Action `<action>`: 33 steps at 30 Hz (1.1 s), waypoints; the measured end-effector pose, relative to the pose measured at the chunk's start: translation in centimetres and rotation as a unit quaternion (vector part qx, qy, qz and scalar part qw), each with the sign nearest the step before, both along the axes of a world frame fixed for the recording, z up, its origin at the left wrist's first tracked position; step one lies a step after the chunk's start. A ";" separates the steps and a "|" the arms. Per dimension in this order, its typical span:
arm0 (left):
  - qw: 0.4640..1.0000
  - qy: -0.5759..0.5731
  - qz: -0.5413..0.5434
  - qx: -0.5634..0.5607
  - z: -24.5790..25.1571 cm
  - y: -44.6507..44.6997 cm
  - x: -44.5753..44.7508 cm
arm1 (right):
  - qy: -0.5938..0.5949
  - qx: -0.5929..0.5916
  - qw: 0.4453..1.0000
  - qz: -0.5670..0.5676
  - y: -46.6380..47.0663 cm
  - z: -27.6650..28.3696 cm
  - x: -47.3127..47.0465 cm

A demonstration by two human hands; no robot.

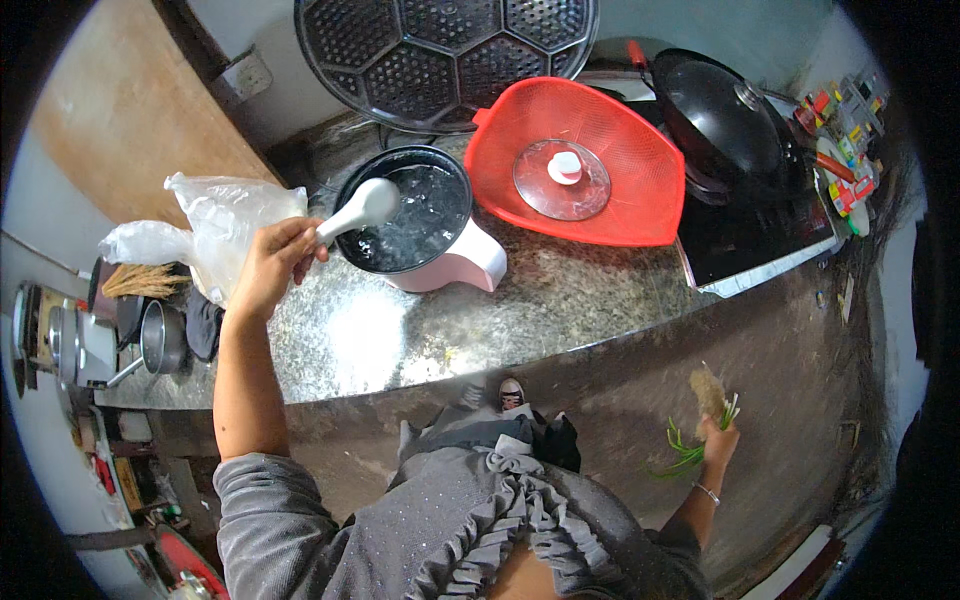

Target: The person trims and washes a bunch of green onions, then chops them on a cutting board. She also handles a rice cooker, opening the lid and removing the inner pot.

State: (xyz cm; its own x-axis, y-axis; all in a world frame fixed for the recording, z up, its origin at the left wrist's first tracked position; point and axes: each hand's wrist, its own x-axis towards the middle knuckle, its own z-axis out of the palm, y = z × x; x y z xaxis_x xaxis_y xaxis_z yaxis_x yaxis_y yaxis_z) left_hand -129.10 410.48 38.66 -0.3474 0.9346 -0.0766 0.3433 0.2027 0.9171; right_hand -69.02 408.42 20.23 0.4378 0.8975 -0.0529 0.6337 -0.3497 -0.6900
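Observation:
My left hand (279, 259) grips the handle of a white soup spoon (367, 204), whose bowl hangs over the left side of an electric cooking pot (442, 266). The pot has a dark inside, a pink body and a white handle pointing towards the front right. Its clear liquid (424, 214) is bubbling. Away from the counter, at the lower right, my right hand (720, 444) holds green scallions (686, 454) together with a brownish, root-like piece (706, 394) that I cannot name for sure. A bracelet circles that wrist.
Right of the pot, a red plastic basket (637, 214) holds a glass lid (531, 187). A lidded black wok (720, 112) stands beyond it on a black cooktop (765, 232). A plastic bag (236, 214) and a small saucepan (163, 337) are on the left. A perforated black tray (450, 75) leans behind.

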 end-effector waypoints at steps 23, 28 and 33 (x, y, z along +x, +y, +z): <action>0.837 0.525 0.150 -0.037 -19.8 -10.8 -7.8 | 0.037 0.033 0.995 -0.091 -1.5 5.7 -3.4; 0.810 0.568 0.098 0.109 -19.9 -9.3 -7.7 | 0.020 0.103 0.984 -0.145 -3.8 7.8 -1.0; 0.981 0.191 -0.023 0.008 -13.6 -6.4 0.5 | 0.113 0.169 0.961 -0.189 -5.9 7.7 4.2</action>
State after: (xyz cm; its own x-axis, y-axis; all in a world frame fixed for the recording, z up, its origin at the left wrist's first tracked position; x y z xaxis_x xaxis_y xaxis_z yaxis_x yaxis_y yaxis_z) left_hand -128.65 404.04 25.06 -0.3052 0.9500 0.0657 0.6707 0.1655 0.7230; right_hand -64.86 402.51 27.93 0.7478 0.6588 0.0824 0.3265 -0.2569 -0.9096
